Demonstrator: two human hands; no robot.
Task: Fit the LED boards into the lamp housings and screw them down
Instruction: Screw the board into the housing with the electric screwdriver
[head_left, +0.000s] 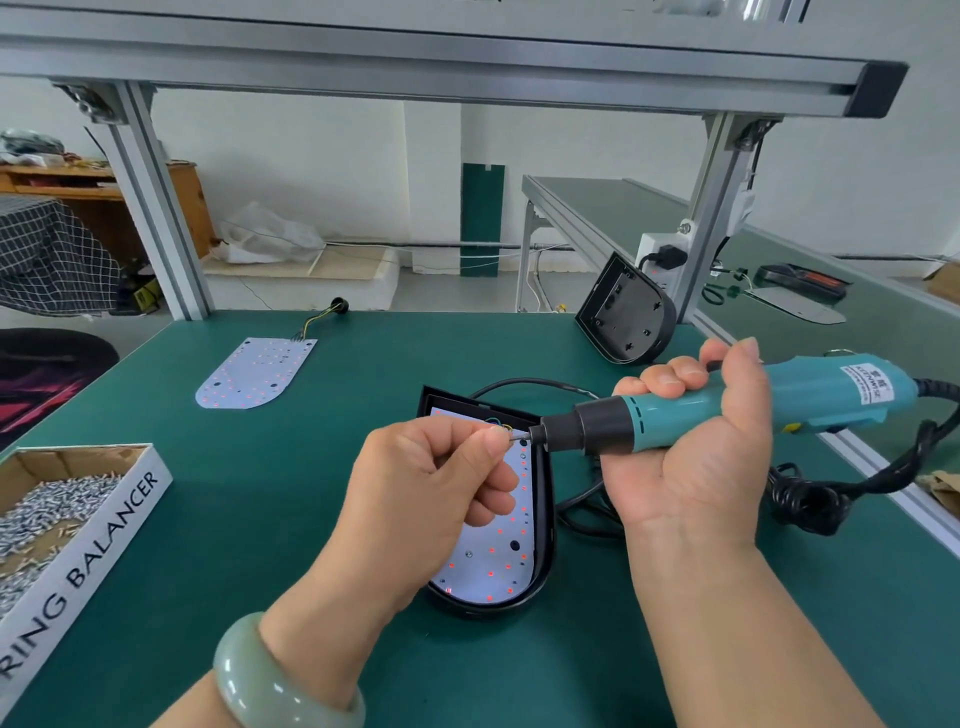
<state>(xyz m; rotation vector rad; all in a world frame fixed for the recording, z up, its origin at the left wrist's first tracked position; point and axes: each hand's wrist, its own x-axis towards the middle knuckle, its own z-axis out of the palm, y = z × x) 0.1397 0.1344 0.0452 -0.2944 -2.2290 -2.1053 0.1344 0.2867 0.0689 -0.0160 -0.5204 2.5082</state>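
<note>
Between the two hands, right at the fingertips of the left hand (436, 467), sits the meeting point that matters. Thumb and forefinger pinch a small screw (516, 439), though it is too tiny to see clearly, and hold it against the bit of the screwdriver (727, 405). The right hand (691, 457) is wrapped round the teal barrel, palm turned up toward the camera.

The tool's long axis lies almost level. Its cord end trails off to the outer side of the right hand, and its tip points inward at the left fingertips.

Directly beneath both hands, the LED board (493, 561) is seated in the black lamp housing (546, 525), which lies flat on the table (311, 519). Its rounded end is toward the wrists and its straight end lies beyond the knuckles. That puts its long axis roughly crosswise to the screwdriver.

My judgement is that the coming move turns on this mismatch. The bit has to swing from level to tip-down over a hole in the board below. The right hand must do that swing, while the left only steadies the screw.

Well beyond the left hand lies a second LED board (254, 371). To that hand's outer side is a box of screws (62, 499). Past the right hand, a second housing (623, 317) leans upright.
</note>
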